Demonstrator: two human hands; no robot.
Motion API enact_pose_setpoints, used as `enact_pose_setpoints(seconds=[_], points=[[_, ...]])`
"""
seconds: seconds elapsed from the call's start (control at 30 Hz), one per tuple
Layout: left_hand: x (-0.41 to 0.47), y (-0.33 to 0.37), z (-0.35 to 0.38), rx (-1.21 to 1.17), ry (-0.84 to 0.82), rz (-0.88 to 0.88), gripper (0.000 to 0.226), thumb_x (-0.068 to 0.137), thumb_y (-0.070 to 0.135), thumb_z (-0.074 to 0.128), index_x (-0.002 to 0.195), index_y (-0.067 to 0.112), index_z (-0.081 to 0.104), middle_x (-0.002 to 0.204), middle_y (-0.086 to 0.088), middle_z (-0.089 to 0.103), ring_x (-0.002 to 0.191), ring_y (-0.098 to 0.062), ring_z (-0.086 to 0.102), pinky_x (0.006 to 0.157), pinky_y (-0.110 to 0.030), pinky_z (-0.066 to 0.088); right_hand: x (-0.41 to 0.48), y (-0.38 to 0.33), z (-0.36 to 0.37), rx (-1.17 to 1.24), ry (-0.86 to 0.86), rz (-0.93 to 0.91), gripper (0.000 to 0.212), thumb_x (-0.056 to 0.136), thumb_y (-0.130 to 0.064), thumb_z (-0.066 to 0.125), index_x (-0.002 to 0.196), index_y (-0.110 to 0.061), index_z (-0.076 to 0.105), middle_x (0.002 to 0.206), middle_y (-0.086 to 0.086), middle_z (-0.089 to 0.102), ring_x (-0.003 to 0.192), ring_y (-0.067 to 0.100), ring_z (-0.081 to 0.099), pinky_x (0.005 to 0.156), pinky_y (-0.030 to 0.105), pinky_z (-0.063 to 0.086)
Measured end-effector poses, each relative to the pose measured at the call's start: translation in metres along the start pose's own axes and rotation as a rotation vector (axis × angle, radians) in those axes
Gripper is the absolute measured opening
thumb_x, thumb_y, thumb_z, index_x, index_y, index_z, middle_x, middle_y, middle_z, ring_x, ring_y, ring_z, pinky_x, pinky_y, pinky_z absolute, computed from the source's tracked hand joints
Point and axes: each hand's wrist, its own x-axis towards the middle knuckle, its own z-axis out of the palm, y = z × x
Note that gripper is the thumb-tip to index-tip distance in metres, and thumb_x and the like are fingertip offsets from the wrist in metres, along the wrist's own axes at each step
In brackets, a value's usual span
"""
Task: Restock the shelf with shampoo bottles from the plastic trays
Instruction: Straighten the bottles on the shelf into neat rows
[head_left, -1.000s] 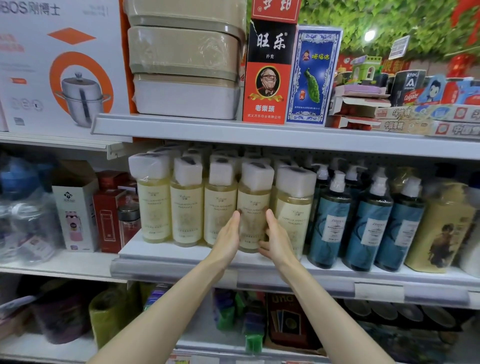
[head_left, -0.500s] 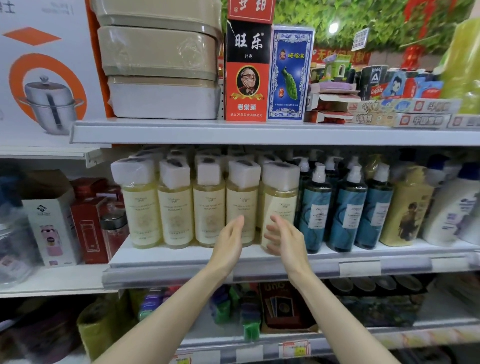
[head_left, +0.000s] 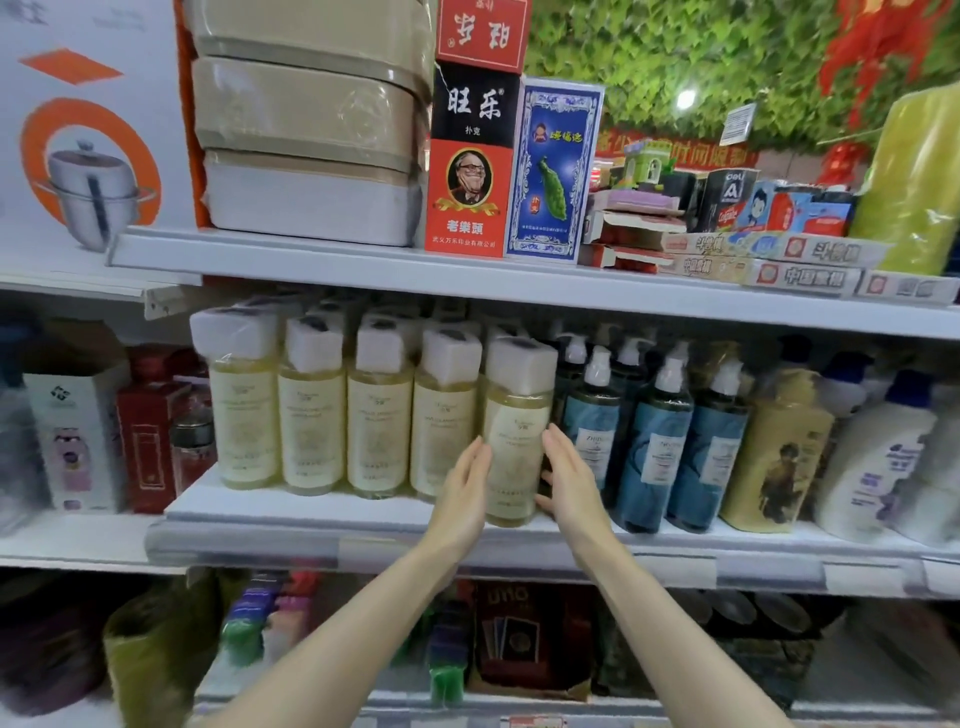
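Left hand (head_left: 464, 491), fingers straight, lies just beside the upright pale-yellow plastic shampoo bottle with a white cap (head_left: 517, 415) at the white metal shelf's (head_left: 311, 545) front edge; right hand (head_left: 570, 483), likewise flat, flanks its other side, equally near, gripping nothing.

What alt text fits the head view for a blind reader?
The left hand and right hand, held flat, flank the rightmost pale yellow shampoo bottle at the front of a store shelf. Four matching bottles stand to its left, teal pump bottles to its right.
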Motion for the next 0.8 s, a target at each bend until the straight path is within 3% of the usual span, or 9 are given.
enact_pose_setpoints(seconds=[0.27,0.4,0.5,0.6,0.8], points=[[-0.002,0.003,0.015,-0.009,0.072,0.009,0.043,0.103,0.038,0.028,0.144,0.028,0.035,0.145,0.008,0.042,0.131,-0.010,0.040,0.108,-0.031,0.034,0.010,0.012,-0.006,-0.025,-0.104,-0.038,0.059,0.092,-0.060,0.039,0.145,-0.037,0.037,0.152,-0.010,0.038,0.138,0.015,0.037,0.115,0.047,0.032],[-0.010,0.009,0.021,0.019,0.060,0.025,0.037,0.104,0.036,0.025,0.139,0.034,0.036,0.130,0.016,0.046,0.119,-0.002,0.043,0.096,-0.021,0.035,0.010,0.014,-0.008,-0.067,-0.132,0.009,0.081,0.069,-0.082,0.035,0.142,-0.048,0.035,0.150,-0.017,0.039,0.137,0.013,0.038,0.114,0.047,0.032],[-0.011,0.009,0.022,0.026,0.048,0.012,0.038,0.103,0.040,0.025,0.139,0.036,0.034,0.129,0.018,0.044,0.124,-0.005,0.043,0.095,-0.021,0.033,0.008,0.018,-0.007,-0.047,-0.161,0.030,0.073,0.066,-0.086,0.033,0.134,-0.062,0.034,0.148,-0.021,0.040,0.136,0.011,0.041,0.113,0.047,0.033],[-0.010,0.007,0.022,0.044,0.040,-0.013,0.044,0.102,0.045,0.024,0.145,0.035,0.033,0.143,0.014,0.041,0.134,-0.011,0.038,0.098,-0.023,0.031,0.003,0.014,-0.007,-0.022,-0.169,0.042,0.054,0.065,-0.086,0.034,0.117,-0.073,0.034,0.146,-0.020,0.043,0.134,0.013,0.044,0.112,0.048,0.035],[-0.009,0.009,0.022,0.063,0.031,-0.025,0.046,0.102,0.046,0.022,0.146,0.033,0.030,0.145,0.012,0.039,0.136,-0.017,0.036,0.098,-0.025,0.030,0.008,0.017,-0.006,0.004,-0.158,0.095,0.084,0.063,-0.090,0.035,0.137,-0.052,0.042,0.145,-0.016,0.046,0.132,0.015,0.046,0.111,0.047,0.037]])
